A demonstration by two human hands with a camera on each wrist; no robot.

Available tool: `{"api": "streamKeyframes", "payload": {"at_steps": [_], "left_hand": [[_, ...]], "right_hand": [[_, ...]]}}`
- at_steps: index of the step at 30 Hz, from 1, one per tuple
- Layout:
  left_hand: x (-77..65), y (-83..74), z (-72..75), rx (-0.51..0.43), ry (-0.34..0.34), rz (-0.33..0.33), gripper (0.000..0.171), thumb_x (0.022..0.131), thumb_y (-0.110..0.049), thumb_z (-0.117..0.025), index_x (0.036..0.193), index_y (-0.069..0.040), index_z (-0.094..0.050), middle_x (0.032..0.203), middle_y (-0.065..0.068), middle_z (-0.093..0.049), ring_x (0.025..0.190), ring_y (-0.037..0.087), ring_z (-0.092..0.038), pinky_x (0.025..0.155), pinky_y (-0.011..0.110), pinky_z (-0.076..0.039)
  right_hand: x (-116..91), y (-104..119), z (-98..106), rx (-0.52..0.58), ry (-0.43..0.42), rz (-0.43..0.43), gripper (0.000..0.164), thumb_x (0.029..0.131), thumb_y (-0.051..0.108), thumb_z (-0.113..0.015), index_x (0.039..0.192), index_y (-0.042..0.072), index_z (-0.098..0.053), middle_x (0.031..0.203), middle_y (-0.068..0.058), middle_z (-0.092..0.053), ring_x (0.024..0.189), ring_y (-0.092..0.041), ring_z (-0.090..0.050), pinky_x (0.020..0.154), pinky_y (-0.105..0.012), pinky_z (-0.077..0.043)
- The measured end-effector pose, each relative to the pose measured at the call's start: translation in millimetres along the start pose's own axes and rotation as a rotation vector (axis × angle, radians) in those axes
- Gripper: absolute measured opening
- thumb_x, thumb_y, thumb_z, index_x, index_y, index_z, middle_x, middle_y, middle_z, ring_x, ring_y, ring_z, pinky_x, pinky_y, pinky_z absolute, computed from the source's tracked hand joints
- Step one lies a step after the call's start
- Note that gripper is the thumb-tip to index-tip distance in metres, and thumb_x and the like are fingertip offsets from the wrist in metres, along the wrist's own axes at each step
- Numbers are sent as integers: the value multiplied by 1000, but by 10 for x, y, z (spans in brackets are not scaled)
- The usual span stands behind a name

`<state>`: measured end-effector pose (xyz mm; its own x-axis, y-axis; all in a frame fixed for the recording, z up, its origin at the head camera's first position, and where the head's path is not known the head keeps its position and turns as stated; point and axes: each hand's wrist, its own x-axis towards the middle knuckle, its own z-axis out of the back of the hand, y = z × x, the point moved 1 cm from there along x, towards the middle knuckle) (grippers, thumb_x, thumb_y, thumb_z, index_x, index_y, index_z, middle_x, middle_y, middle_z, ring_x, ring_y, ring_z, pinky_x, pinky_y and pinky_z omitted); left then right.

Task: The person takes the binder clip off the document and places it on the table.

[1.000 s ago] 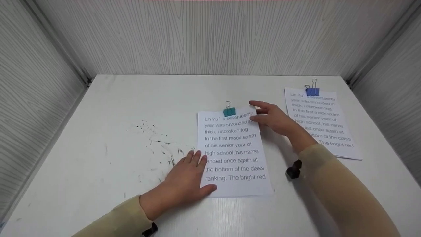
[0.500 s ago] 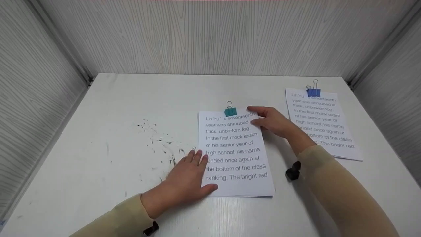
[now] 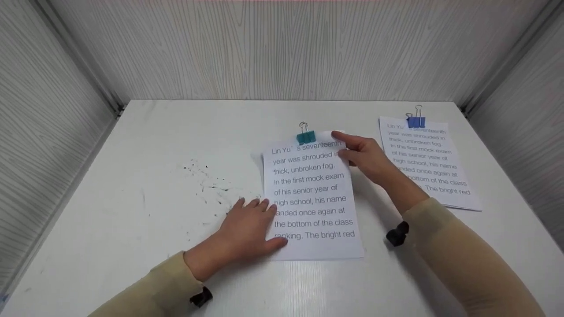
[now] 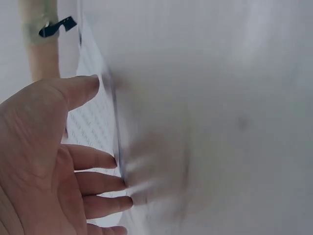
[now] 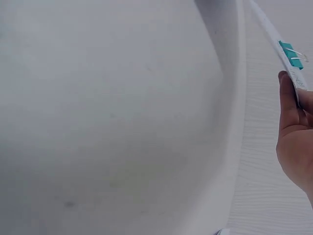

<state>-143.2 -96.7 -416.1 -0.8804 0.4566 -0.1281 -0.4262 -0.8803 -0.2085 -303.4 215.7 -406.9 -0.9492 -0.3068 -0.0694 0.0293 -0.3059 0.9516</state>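
Observation:
A stack of printed white paper carries a teal binder clip on its top edge. My right hand pinches the stack's upper right corner, and that end is raised off the table. The right wrist view shows the stack edge-on between thumb and fingers, near the teal clip. At the lower left edge of the stack, my left hand rests with its fingers spread and fairly straight. Its thumb lies over the paper's bottom left part. In the left wrist view the fingertips of the left hand meet the paper's edge.
A second printed stack with a blue binder clip lies at the right, partly behind the right wrist. Dark marks spot the white table. Wood-grain panels enclose the back and sides.
The right hand has closed on the upper right corner, and the stack's top end has risen slightly. The left hand has shifted a little up and left.

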Motion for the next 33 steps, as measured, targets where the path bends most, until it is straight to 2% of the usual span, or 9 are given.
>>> {"api": "streamKeyframes", "payload": {"at_steps": [4, 7, 9, 11, 15, 19, 23, 28, 33], "left_hand": [[58, 43, 171, -51, -104, -4, 69, 98, -60, -66, 140, -5, -67, 131, 14, -73, 124, 34, -67, 116, 62, -39], [125, 63, 350, -130, -223, -8, 53, 100, -55, -67, 128, -10, -74, 106, 6, -80, 100, 27, -75, 100, 53, -54], [176, 64, 482, -194, -309, -11, 48, 101, -51, -69, 126, -10, -76, 106, 5, -80, 98, 25, -76, 94, 48, -58], [240, 61, 617, -268, -378, -25, 49, 102, -47, -69, 130, -7, -74, 117, 8, -79, 109, 26, -75, 93, 44, -60], [397, 93, 834, -439, -458, -65, 56, 102, -42, -71, 142, -2, -66, 140, 11, -69, 133, 26, -64, 111, 43, -50], [591, 180, 959, -603, -445, -87, 62, 101, -41, -73, 150, -6, -60, 148, 7, -64, 138, 20, -58, 116, 38, -44], [816, 253, 1009, -711, -401, -114, 65, 100, -41, -74, 154, -9, -56, 150, 5, -62, 138, 16, -57, 118, 33, -40], [1035, 308, 1026, -781, -322, -113, 69, 100, -43, -76, 157, -12, -52, 151, 3, -61, 138, 13, -56, 119, 30, -39], [1132, 323, 1038, -817, -251, -94, 70, 99, -44, -76, 158, -15, -52, 151, -1, -61, 138, 10, -56, 119, 30, -39]], "right_hand": [[-83, 22, -18, 72, 11, 56, 56, 104, 4, -64, 155, 26, -57, 148, -5, -64, 128, -22, -66, 94, -28, -59], [-147, 34, -36, 110, 18, 91, 55, 105, 3, -64, 155, 23, -57, 147, -9, -65, 127, -23, -67, 93, -29, -60], [-189, 46, -41, 132, 20, 109, 54, 105, 2, -64, 155, 21, -57, 146, -11, -65, 126, -24, -68, 93, -29, -60], [-225, 58, -39, 144, 18, 124, 53, 105, 2, -64, 154, 20, -58, 145, -12, -66, 126, -24, -68, 93, -30, -60], [-293, 84, -41, 148, 16, 136, 52, 105, 3, -64, 154, 21, -59, 143, -12, -67, 124, -24, -69, 93, -30, -60], [-347, 104, -59, 154, 41, 154, 52, 105, 3, -64, 154, 20, -58, 144, -13, -66, 124, -26, -69, 94, -31, -60], [-394, 121, -56, 156, 48, 178, 52, 105, 1, -64, 153, 18, -59, 141, -14, -68, 122, -26, -71, 93, -32, -61], [-431, 133, -49, 149, 52, 201, 52, 104, 0, -64, 153, 18, -60, 139, -14, -69, 121, -27, -71, 92, -33, -61], [-465, 120, -65, 136, 72, 198, 50, 105, 3, -64, 153, 19, -59, 141, -14, -68, 122, -27, -71, 93, -31, -61]]}}
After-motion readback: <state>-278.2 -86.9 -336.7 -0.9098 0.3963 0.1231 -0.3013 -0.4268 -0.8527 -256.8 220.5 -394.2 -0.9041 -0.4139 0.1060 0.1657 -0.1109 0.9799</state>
